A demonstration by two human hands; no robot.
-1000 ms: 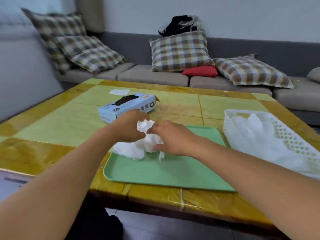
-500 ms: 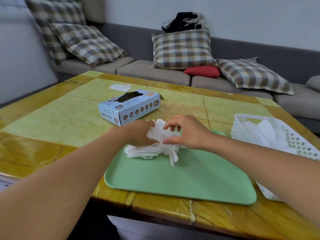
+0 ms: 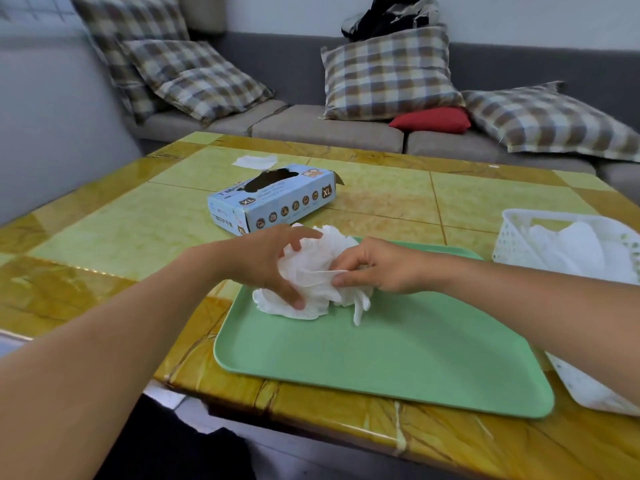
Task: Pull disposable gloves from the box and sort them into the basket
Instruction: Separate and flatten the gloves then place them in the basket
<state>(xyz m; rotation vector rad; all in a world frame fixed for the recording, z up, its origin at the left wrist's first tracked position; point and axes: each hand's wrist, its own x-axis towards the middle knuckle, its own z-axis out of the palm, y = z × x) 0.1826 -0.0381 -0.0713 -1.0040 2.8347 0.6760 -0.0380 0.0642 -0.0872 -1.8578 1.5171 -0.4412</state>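
Observation:
A crumpled bunch of white disposable gloves [image 3: 313, 271] lies at the far left corner of the green tray [image 3: 398, 355]. My left hand [image 3: 266, 261] grips the bunch from the left, thumb low and fingers over the top. My right hand [image 3: 377, 266] pinches a glove edge from the right. The light blue glove box [image 3: 277, 199] marked XL lies just behind my hands, its dark opening facing up. The white perforated basket [image 3: 512, 237] stands at the right edge with white gloves [image 3: 578, 247] inside.
The yellow-green tiled table [image 3: 121, 230] has its front edge close to me. A small white scrap [image 3: 254, 161] lies behind the box. A grey sofa with plaid cushions [image 3: 388, 74] and a red cushion [image 3: 433, 120] runs along the far side.
Both hands have gathered the glove bunch higher and worked at its top edge, the right hand now pinching a glove edge. The camera view has shifted, so the basket sits further right.

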